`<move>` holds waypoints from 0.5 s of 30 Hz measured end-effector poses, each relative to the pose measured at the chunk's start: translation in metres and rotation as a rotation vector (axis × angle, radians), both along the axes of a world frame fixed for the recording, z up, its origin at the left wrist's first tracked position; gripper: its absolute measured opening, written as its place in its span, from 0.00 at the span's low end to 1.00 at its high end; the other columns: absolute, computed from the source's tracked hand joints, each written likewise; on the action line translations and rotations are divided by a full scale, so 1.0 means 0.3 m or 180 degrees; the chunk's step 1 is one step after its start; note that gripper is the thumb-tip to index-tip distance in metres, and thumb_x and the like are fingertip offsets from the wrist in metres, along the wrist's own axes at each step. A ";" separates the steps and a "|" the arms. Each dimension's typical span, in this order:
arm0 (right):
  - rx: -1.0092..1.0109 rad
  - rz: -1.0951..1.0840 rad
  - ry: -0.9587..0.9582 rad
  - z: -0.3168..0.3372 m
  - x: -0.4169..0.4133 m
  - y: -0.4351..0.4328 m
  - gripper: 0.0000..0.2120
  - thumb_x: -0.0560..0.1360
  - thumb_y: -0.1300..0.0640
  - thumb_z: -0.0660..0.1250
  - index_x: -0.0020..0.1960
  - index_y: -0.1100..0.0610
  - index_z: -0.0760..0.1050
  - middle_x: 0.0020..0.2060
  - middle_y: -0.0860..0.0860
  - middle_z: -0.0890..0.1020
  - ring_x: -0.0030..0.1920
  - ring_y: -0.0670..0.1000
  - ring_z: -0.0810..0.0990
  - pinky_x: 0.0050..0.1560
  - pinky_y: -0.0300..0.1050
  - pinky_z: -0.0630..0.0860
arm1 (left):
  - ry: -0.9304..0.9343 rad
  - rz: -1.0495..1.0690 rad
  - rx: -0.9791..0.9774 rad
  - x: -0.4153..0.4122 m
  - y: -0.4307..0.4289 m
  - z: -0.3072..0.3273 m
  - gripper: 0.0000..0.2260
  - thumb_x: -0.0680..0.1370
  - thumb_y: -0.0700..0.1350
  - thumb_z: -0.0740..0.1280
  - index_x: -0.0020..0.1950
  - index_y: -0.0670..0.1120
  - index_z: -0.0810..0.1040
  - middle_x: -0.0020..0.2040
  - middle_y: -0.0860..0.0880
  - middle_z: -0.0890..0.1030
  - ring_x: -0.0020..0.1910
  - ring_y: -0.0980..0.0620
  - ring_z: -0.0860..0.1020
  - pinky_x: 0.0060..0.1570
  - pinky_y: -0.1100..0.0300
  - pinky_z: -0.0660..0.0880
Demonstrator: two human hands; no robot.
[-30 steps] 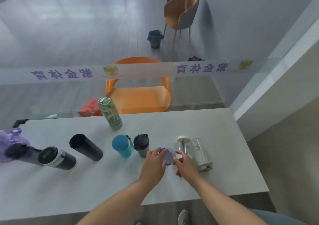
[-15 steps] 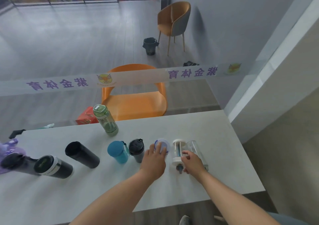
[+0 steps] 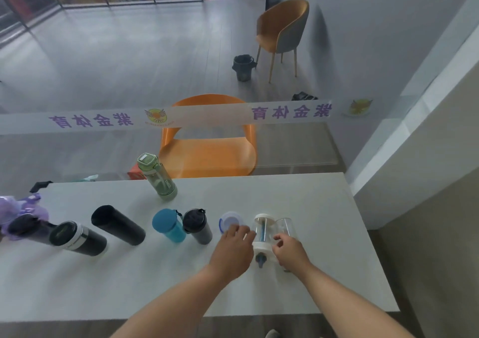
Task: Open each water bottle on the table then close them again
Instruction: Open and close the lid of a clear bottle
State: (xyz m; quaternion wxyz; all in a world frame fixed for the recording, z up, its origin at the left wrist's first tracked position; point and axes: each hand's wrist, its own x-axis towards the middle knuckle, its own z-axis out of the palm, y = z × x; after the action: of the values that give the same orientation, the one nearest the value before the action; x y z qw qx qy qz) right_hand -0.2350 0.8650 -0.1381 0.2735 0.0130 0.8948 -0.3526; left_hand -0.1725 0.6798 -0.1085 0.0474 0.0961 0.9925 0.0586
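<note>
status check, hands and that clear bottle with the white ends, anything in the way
Left hand beside the clear bottle, grip unclear. Right hand at its base, fingers curled, hold unclear. Blue-rimmed lid just left; clear cup close right.

A row of bottles stands on the table. Between the left hand (image 3: 231, 253) and right hand (image 3: 290, 253) stands a clear bottle with white ends (image 3: 263, 234). Under the left fingertips sits a blue-and-white lid (image 3: 229, 222). Leftward: black tumbler (image 3: 197, 226), teal bottle (image 3: 168, 225), black flask (image 3: 118, 225), black-and-silver flask (image 3: 77, 238). Farther off, a green bottle (image 3: 157, 175).
</note>
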 end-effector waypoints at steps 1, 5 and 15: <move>0.0077 0.0113 0.0031 -0.015 0.001 0.005 0.17 0.78 0.58 0.64 0.67 0.56 0.76 0.52 0.51 0.82 0.52 0.52 0.82 0.54 0.47 0.79 | 0.0044 -0.0114 0.0192 0.013 0.025 -0.026 0.13 0.74 0.46 0.58 0.55 0.47 0.76 0.52 0.48 0.78 0.49 0.43 0.77 0.50 0.52 0.76; 0.0276 0.0557 0.0249 -0.085 0.022 0.006 0.17 0.79 0.53 0.64 0.67 0.51 0.75 0.61 0.52 0.81 0.60 0.53 0.80 0.57 0.45 0.75 | -0.0333 0.0824 0.1194 0.070 0.132 -0.129 0.11 0.80 0.49 0.59 0.58 0.48 0.76 0.57 0.49 0.78 0.53 0.45 0.77 0.52 0.53 0.75; 0.0616 0.0680 0.0267 -0.241 0.037 -0.031 0.23 0.78 0.52 0.62 0.71 0.46 0.60 0.51 0.56 0.83 0.49 0.61 0.83 0.44 0.51 0.78 | -0.1045 0.2296 0.2315 0.007 0.203 -0.360 0.25 0.80 0.46 0.63 0.76 0.48 0.61 0.72 0.46 0.70 0.67 0.48 0.71 0.67 0.50 0.69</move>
State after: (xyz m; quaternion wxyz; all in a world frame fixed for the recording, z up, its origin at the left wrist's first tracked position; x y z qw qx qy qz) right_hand -0.2240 0.8559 -0.2104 0.2693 -0.0707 0.9316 -0.2338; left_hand -0.1704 0.7408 -0.2164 0.1425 -0.2512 0.8577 0.4254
